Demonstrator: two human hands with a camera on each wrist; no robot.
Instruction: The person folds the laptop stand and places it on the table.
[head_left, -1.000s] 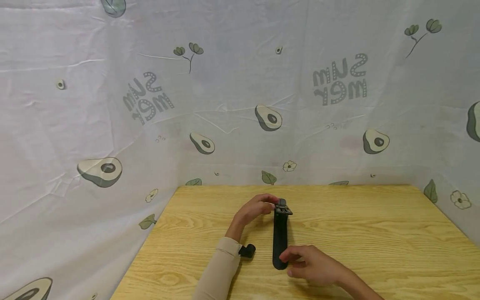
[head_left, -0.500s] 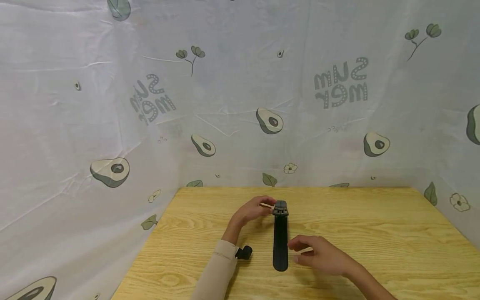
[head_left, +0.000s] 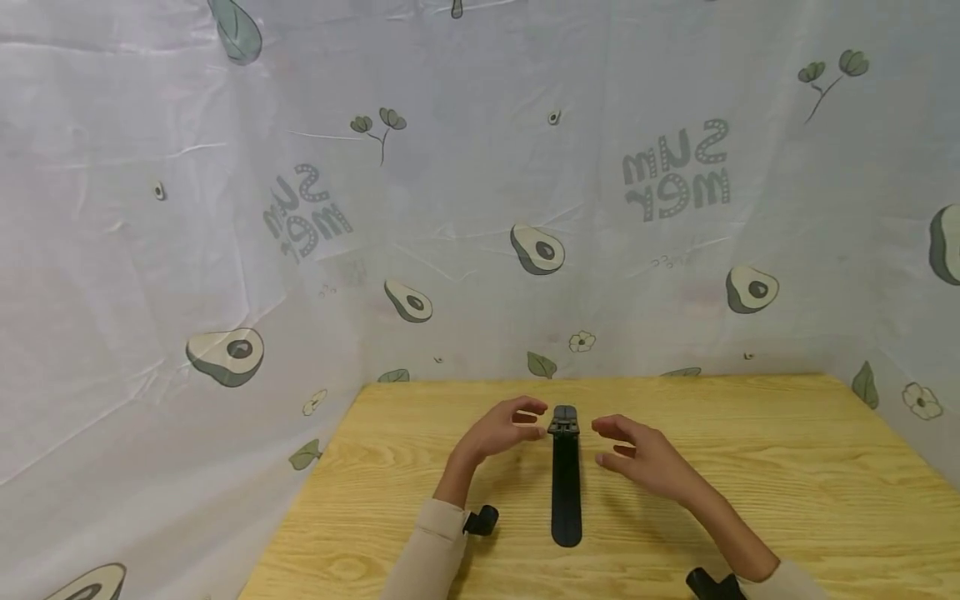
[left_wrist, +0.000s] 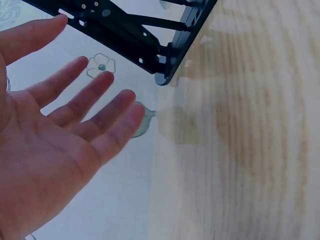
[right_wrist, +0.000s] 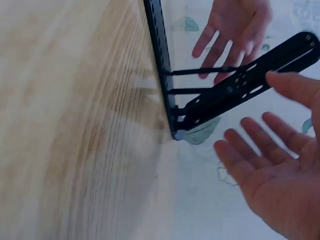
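While the black stand [head_left: 566,479] lies lengthwise on the wooden table [head_left: 750,467], both hands hover at its far end, one on each side, holding nothing. Left hand [head_left: 501,429] sits just left of the stand's hinged top, fingers spread and loosely curved, fingertips near the hinge but apart from it in the head view. Right hand [head_left: 643,454] mirrors it on the right side, palm turned inward, fingers relaxed and apart, also clear of the stand. Left wrist view: open palm [left_wrist: 55,150] with straight fingers, the stand's perforated arm and thin struts [left_wrist: 135,35] above and beyond the fingertips, no contact visible. Right wrist view: open right palm [right_wrist: 280,180] at lower right, the stand's flat base edge-on with a raised slotted arm and two thin struts [right_wrist: 220,95] propping it; the other hand [right_wrist: 235,30] shows behind, fingers spread. So the stand is partly unfolded at the far end, the rest of it flat on the table, roughly centered between the forearms. Beige sleeves on both arms; a small black wrist camera [head_left: 480,521] at the left cuff, another [head_left: 712,583] at the right cuff, low in frame. White cloth with avocado print [head_left: 536,248] hangs behind and along the table's left and right sides.
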